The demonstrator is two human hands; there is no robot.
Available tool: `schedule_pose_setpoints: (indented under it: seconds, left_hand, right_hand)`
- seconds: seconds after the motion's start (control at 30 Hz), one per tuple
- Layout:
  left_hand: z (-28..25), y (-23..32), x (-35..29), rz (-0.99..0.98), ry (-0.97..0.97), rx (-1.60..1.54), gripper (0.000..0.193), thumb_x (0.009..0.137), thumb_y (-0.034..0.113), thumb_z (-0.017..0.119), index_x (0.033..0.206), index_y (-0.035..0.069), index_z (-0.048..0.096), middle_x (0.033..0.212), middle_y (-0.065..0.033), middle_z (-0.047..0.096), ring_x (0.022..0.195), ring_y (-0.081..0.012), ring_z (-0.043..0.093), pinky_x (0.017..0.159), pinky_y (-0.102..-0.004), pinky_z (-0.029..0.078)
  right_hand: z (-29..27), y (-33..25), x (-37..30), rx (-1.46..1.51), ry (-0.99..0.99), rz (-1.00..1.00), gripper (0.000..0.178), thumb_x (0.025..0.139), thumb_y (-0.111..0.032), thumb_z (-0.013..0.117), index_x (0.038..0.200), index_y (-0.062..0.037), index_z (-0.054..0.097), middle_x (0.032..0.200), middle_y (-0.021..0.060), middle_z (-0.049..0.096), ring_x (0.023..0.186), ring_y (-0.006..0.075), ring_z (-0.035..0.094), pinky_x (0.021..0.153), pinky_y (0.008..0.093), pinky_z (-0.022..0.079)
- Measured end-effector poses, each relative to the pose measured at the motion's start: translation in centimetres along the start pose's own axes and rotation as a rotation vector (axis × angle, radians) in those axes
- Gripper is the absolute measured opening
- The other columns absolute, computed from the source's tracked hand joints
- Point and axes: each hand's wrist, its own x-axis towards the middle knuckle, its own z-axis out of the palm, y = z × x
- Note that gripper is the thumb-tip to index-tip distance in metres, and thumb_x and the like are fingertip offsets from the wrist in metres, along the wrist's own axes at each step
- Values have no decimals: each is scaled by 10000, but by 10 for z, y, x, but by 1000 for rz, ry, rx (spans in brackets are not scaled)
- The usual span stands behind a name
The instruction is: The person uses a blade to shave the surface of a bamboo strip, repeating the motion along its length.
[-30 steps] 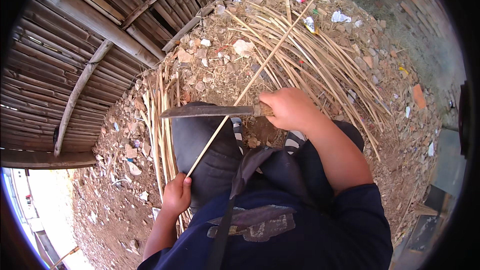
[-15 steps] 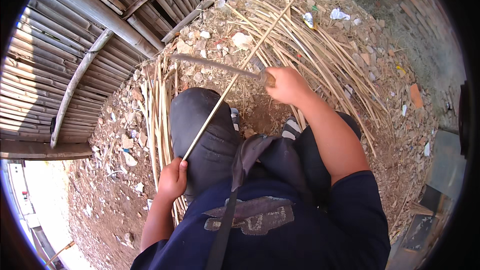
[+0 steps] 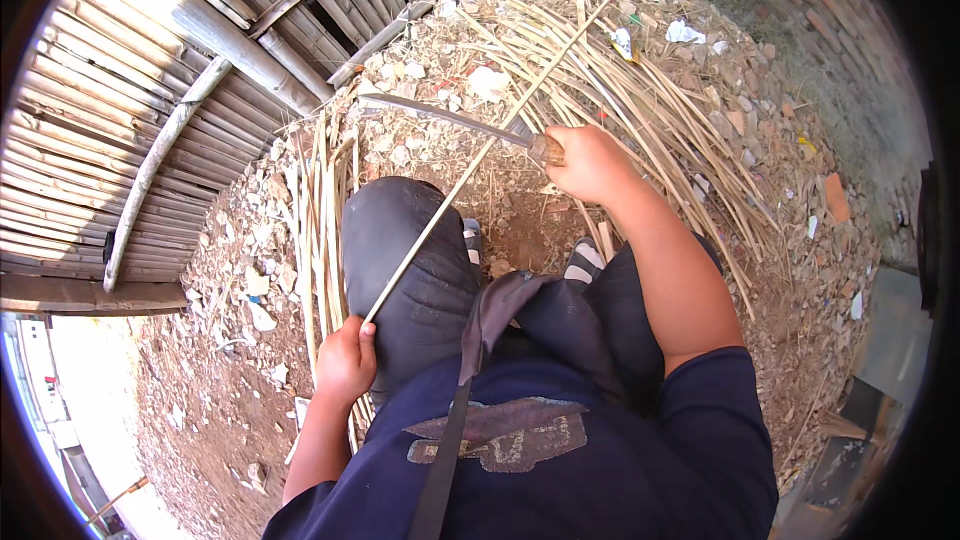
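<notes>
My left hand point(image 3: 345, 358) is closed round the near end of a long bamboo strip point(image 3: 432, 222), beside my left thigh. The strip slants over my left knee, away and to the right, its far end above the pile on the ground. In my right hand point(image 3: 588, 162) is the wooden handle of a long machete point(image 3: 455, 118), its thin dark blade pointing left. The blade crosses the strip just left of the handle; whether they touch I cannot tell. My right arm is bent at the elbow above my right thigh.
A large pile of bamboo strips point(image 3: 660, 105) fans out ahead and to the right. A narrower bundle of strips point(image 3: 322, 210) lies left of my leg. A bamboo wall point(image 3: 110, 140) stands at the left, a brick wall point(image 3: 840, 30) at the right. Stones and litter cover the dirt.
My right hand has moved slightly to the right with the machete, and the blade has tilted, its flat catching more light. The left hand stays on the strip.
</notes>
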Motion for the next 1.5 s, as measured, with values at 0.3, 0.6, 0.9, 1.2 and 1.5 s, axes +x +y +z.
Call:
schedule_pose_setpoints:
  seconds: [0.3,0.6,0.9,1.2,1.5]
  left_hand:
    - [-6,-3,3,-81,-106,-180,379,1087,312,496,849,20,540,708,-253,605,724,-507,606,639,-547,460]
    - [-14,-2,5,-44,-123,-133,392,1085,329,496,851,17,538,719,-261,605,733,-507,610,648,-544,467]
    - [-17,4,8,-60,-144,-154,391,1087,324,495,853,13,535,713,-268,600,716,-507,609,639,-537,465]
    - [-9,-5,6,-71,-136,-154,398,1081,321,502,831,11,512,692,-265,582,704,-508,596,620,-530,451]
    - [-8,1,5,-64,-85,-105,370,1070,306,527,845,12,529,689,-275,592,692,-520,598,624,-558,454]
  right_hand:
    - [-2,-1,-7,33,99,-164,383,876,-314,743,1125,-48,627,818,197,693,821,421,683,733,515,518]
    - [-11,-11,-14,-323,151,-149,267,823,-249,756,986,-61,658,833,159,723,842,359,719,783,479,536]
    - [7,-10,-8,-295,156,-111,301,811,-234,747,1015,-45,630,832,192,722,817,381,724,722,496,568]
    - [7,-25,-7,-189,77,-135,329,790,-257,803,1016,-60,668,804,191,713,774,377,717,706,479,563]
    - [8,-8,9,-51,-50,-93,388,808,-260,780,1120,-34,737,884,207,741,833,356,724,765,438,558]
